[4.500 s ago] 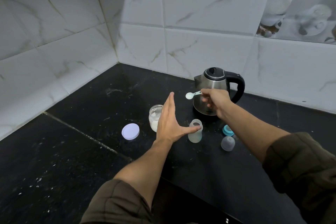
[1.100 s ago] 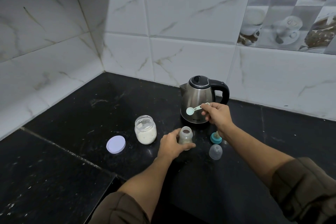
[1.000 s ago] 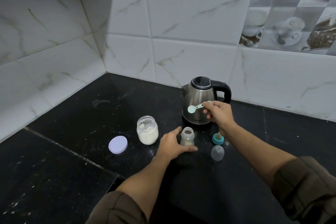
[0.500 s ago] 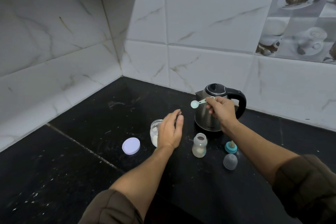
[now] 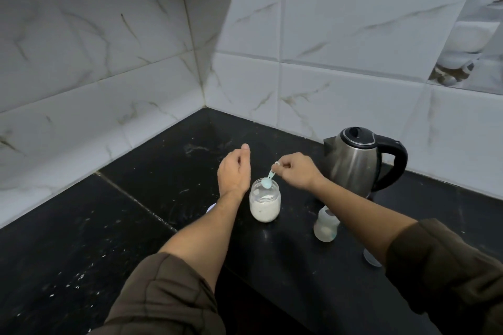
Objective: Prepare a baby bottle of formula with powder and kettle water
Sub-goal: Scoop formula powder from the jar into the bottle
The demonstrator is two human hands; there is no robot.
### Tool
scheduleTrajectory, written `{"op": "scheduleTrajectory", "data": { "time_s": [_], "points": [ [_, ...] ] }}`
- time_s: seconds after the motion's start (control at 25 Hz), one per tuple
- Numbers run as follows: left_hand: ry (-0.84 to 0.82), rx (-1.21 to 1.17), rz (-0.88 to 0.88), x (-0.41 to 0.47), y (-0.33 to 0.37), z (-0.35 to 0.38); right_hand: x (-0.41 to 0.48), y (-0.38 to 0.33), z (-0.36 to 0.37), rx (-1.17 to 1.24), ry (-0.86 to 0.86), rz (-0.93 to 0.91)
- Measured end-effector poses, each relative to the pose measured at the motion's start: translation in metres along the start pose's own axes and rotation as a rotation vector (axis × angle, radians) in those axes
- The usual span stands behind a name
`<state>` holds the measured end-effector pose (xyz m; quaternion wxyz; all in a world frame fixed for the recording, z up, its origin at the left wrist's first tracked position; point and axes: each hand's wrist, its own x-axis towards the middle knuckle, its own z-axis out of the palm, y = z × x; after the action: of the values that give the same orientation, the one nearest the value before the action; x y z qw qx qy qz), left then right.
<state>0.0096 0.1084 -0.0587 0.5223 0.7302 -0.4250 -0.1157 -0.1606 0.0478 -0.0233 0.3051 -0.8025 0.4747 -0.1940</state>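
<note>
Your right hand (image 5: 296,171): fingertips pinching the handle of the pale scoop (image 5: 269,179), its bowl dipped at the mouth of the open powder jar (image 5: 264,202); your left hand (image 5: 234,171): just left of the jar, fingers foreshortened, so you cannot tell straight from curled; baby bottle (image 5: 325,227): uncapped, upright on the black counter (image 5: 136,226), right of the jar, partly behind your right forearm; kettle (image 5: 353,163): behind the bottle, lid down.

No legible txt, labels or nos. anywhere on the items in view.
</note>
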Motion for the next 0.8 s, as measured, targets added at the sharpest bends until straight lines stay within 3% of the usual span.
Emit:
{"op": "scheduleTrajectory", "data": {
  "time_s": [0.12, 0.32, 0.8],
  "points": [
    [-0.056, 0.009, 0.008, 0.003, -0.005, 0.001, 0.011, -0.007, 0.024, -0.211, -0.174, 0.007],
    [-0.132, 0.037, 0.009, 0.016, -0.015, 0.001, 0.019, -0.017, 0.042, -0.490, -0.268, -0.016],
    [-0.151, 0.041, -0.001, 0.034, -0.012, 0.005, 0.029, -0.008, 0.035, -0.480, -0.184, 0.016]
  ]
}}
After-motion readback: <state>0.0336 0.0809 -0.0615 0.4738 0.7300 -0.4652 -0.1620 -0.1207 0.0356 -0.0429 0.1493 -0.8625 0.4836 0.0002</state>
